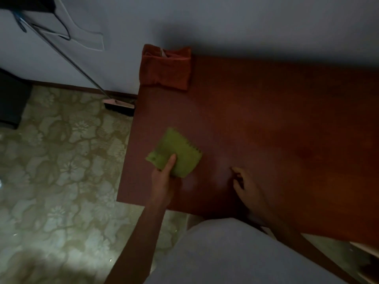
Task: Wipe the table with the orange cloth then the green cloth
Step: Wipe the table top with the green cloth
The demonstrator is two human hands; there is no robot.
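Observation:
A folded green cloth (176, 152) lies on the dark reddish-brown table (266, 130) near its left edge. My left hand (164, 179) grips the cloth's near corner, thumb on top. Flat on the table to the right of the cloth rests my right hand (246, 187), fingers spread and holding nothing. The orange cloth (165, 68) sits folded at the table's far left corner, against the wall, apart from both hands.
A broom (119, 104) leans against the wall left of the table, its head on the patterned floor (61, 160). A dark box (12, 99) stands at the far left. The table's left and near edges are close to my hands.

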